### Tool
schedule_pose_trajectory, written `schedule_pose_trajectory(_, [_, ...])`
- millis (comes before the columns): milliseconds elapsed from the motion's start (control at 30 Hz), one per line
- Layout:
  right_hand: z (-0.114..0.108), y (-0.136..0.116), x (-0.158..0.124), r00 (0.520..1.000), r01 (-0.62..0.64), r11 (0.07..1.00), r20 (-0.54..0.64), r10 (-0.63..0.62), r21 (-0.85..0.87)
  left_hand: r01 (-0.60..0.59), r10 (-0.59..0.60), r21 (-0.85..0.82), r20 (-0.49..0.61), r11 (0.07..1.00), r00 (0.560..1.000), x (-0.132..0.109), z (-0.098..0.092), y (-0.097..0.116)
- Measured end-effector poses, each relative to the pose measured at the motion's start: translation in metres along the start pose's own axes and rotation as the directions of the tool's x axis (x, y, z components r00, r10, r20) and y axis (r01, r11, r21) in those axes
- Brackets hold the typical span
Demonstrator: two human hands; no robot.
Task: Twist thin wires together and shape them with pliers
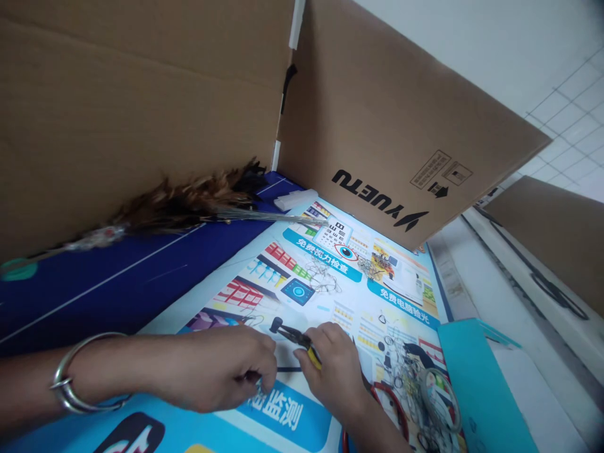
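Observation:
My left hand (226, 368), with a silver bangle (66, 377) at its wrist, is closed in a pinch. A tiny bluish-silver bit (259, 386) shows below its fingers, too small to name. In my right hand (337, 365) I grip a pair of pliers (293, 335) with yellow and black handles, jaws pointing left towards the left hand. A dark blob lies at the jaw tips; whether it is printed or held, I cannot tell. Red-handled scissors or pliers (395, 402) lie partly hidden beside my right forearm.
A printed poster (302, 308) covers the table. On it lie loose wire loops (323, 277), a wire tangle, and a heap of small metal parts with a clear tape-like ring (441, 399). A feather bunch (189, 204), thin wires (268, 216), cardboard walls (358, 126) and a teal box (476, 384) surround it.

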State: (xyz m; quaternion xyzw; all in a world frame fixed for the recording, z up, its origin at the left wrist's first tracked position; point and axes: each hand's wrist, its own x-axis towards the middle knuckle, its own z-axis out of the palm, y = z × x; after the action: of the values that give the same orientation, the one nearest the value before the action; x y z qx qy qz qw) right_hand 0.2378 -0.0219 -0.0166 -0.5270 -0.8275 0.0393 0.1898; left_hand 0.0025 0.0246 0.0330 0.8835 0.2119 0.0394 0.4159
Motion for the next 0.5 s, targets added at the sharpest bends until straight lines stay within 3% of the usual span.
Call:
schedule_pose_trajectory(233, [-0.0016,-0.0004,0.0013,1.000,-0.007,1.000,0.022,0.007,0.007,0.141,-0.134,-0.158,0.057,0.977,0.989,0.0045,-0.0028,-0.0045])
schedule_pose_trajectory(367, [-0.0018,-0.0003,0.0009,0.999,-0.002,1.000,0.041,0.002,0.003,0.085,-0.095,-0.209,-0.035,0.974,0.995,0.0067,-0.0042,-0.0068])
schedule_pose_trajectory(500, [-0.0009,-0.0004,0.0004,0.999,-0.010,1.000,0.042,0.010,0.008,0.050,-0.060,-0.239,-0.034,0.970,0.998,0.0069,-0.0027,-0.0080])
